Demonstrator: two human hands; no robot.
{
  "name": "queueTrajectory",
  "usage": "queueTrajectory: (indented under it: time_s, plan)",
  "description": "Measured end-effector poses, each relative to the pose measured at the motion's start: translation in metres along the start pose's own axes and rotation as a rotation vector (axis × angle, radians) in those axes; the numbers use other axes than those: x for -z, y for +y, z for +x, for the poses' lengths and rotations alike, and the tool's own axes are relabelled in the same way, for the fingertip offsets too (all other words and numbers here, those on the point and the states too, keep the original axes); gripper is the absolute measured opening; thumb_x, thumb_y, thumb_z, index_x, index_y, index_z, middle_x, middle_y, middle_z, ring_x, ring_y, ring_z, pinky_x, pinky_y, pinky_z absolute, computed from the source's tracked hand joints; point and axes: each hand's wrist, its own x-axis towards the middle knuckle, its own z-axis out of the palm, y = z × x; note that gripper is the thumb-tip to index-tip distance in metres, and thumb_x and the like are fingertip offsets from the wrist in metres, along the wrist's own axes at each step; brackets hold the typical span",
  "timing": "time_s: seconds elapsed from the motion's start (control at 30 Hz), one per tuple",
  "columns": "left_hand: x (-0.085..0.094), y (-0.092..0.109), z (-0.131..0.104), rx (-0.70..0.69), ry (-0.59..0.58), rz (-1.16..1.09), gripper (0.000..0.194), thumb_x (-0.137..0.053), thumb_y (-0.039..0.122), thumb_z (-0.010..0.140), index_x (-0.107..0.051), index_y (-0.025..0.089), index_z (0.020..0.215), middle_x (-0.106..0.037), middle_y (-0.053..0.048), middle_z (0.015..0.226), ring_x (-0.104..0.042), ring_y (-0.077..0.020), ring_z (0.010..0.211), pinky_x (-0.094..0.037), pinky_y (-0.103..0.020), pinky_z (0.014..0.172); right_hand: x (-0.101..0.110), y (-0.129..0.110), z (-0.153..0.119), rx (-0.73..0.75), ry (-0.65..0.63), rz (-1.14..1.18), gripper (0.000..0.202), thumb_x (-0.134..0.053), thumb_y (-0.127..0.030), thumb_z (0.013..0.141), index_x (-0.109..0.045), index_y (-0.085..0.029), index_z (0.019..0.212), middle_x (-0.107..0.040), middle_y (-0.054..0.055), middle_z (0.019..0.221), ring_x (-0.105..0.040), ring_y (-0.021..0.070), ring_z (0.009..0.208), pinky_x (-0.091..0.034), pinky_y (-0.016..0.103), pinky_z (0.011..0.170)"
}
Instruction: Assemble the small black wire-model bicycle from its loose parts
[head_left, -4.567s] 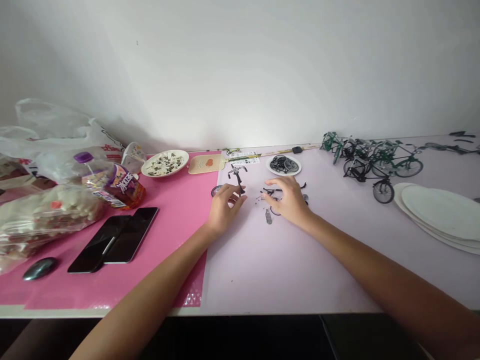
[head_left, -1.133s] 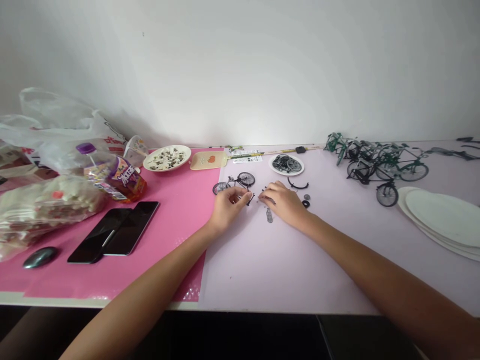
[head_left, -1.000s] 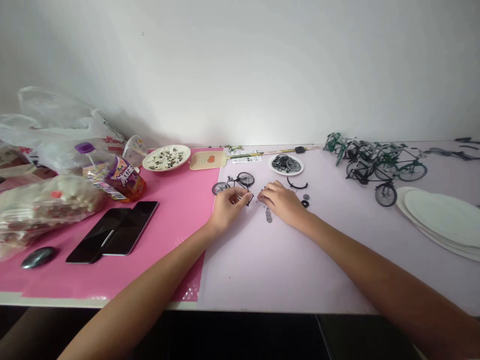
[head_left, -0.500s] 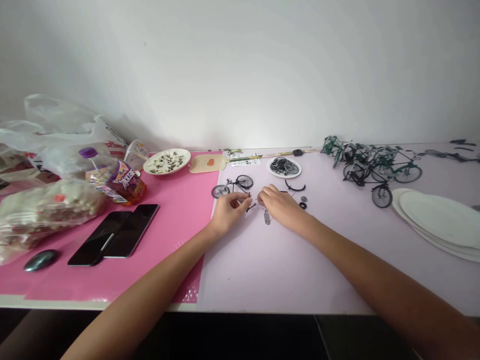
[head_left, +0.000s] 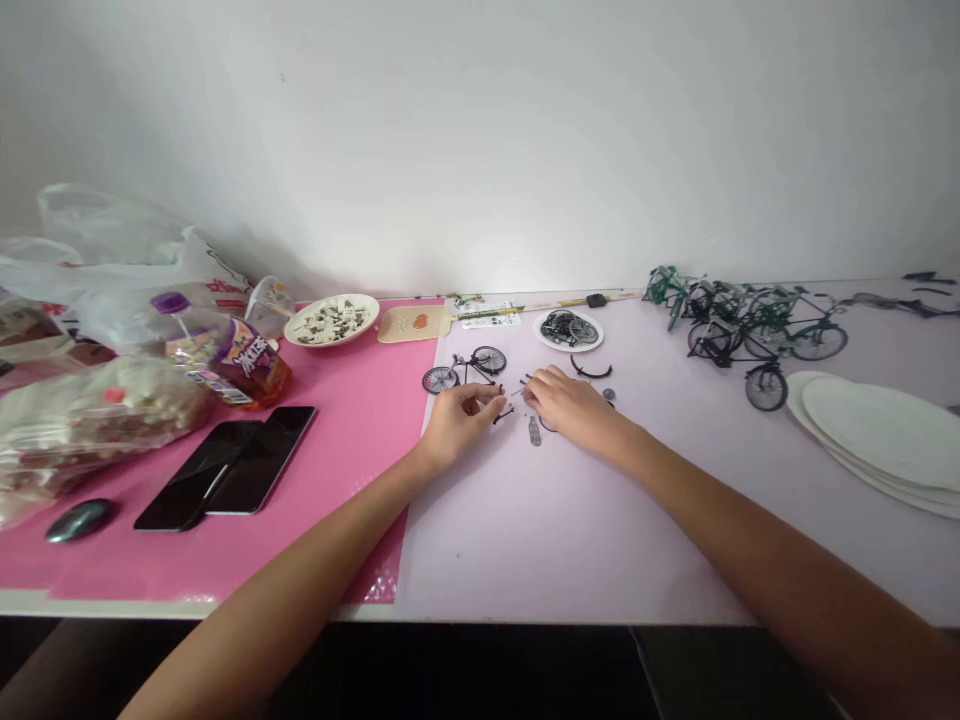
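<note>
My left hand point(head_left: 459, 425) is closed, thumb and fingertips pinched on a small dark part point(head_left: 501, 388) too tiny to name. Just behind it stands a black model bicycle point(head_left: 465, 372). Fingers bent down to the table, my right hand point(head_left: 570, 408) is closed among small loose parts; what its fingertips hold is hidden. In front of the right hand lies a grey flat slotted piece point(head_left: 535, 431). A short dark rod point(head_left: 503, 415) rests between the hands. Beyond the right hand are a curved black strip point(head_left: 591, 369) and a small grey disc point(head_left: 609, 394).
A white plate point(head_left: 537, 333) of black bicycle parts stands behind the hands. Several assembled model bicycles point(head_left: 750, 325) are at right, near stacked white plates point(head_left: 885, 430). Leftward are a bowl point(head_left: 367, 335), a bottle point(head_left: 225, 355), phones point(head_left: 262, 460), a mouse point(head_left: 81, 521) and plastic bags point(head_left: 97, 400).
My right hand has shifted slightly right, and its forearm now covers the small black ring by the grey disc. The left hand keeps its pinch in nearly the same spot.
</note>
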Motion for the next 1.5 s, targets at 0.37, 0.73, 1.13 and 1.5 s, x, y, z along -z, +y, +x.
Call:
queueTrajectory:
  time_s: [0.37, 0.73, 1.13, 1.5]
  plan:
    - [0.001, 0.005, -0.004, 0.02, -0.117, -0.083, 0.048, -0.073, 0.051, 0.08, -0.079, 0.01, 0.104, -0.06, 0.0, 0.066, -0.04, -0.01, 0.058, -0.032, -0.025, 0.055, 0.012, -0.015, -0.002, -0.019, 0.224, 0.403, 0.01, -0.041, -0.025, 0.107, -0.049, -0.023, 0.1, -0.057, 0.006, 0.101, -0.058, 0.0199, 0.088, -0.043, 0.03, 0.07]
    - [0.004, 0.013, -0.007, 0.056, -0.24, -0.202, 0.049, -0.075, 0.052, 0.081, -0.079, 0.01, 0.106, -0.057, 0.002, 0.062, -0.038, -0.0082, 0.054, -0.029, -0.024, 0.052, 0.004, -0.024, -0.003, -0.007, 0.248, 0.729, 0.011, -0.041, -0.033, 0.107, -0.047, -0.026, 0.102, -0.055, 0.005, 0.1, -0.058, 0.0196, 0.085, -0.05, 0.034, 0.075]
    - [0.006, 0.01, -0.006, 0.079, -0.285, -0.22, 0.047, -0.075, 0.05, 0.082, -0.079, 0.013, 0.109, -0.053, 0.003, 0.06, -0.04, -0.0085, 0.052, -0.031, -0.024, 0.052, 0.003, -0.027, -0.004, -0.032, 0.225, 0.77, 0.013, -0.042, -0.037, 0.107, -0.046, -0.026, 0.101, -0.056, 0.004, 0.097, -0.055, 0.0185, 0.077, -0.049, 0.034, 0.07]
    - [0.005, 0.009, -0.006, 0.072, -0.298, -0.205, 0.045, -0.075, 0.049, 0.082, -0.079, 0.013, 0.109, -0.065, -0.002, 0.071, -0.042, -0.0079, 0.053, -0.032, -0.024, 0.051, 0.007, -0.03, -0.005, -0.052, 0.189, 0.789, 0.016, -0.041, -0.039, 0.108, -0.046, -0.025, 0.102, -0.055, 0.003, 0.095, -0.054, 0.0173, 0.075, -0.047, 0.032, 0.067]
